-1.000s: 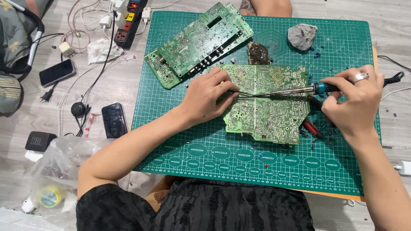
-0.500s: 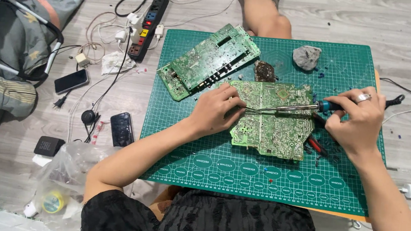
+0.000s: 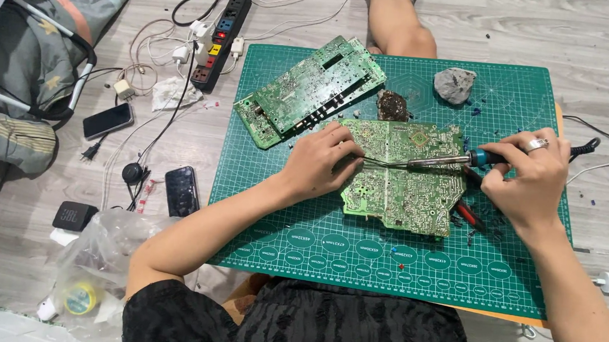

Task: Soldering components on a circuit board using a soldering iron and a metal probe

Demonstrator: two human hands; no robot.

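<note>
Head view, near to far. Mat (image 3: 328, 247) on floor; board (image 3: 404, 178) flat at mat centre. Left hand (image 3: 323, 161) on board's left edge, fingers curled together, seemingly pinching a thin wire; exact hold not resolvable. Right hand (image 3: 525, 179) closed around iron (image 3: 448, 159), tip over board middle, near left fingertips. Risk: burn to left fingers if tip slips sideways; board could shift if left-hand pressure eases. Red-handled tool (image 3: 469, 215) just beside board. Farther: 2nd board (image 3: 310, 89), grey lump (image 3: 455, 85), power strip (image 3: 221, 40) off mat.
</note>
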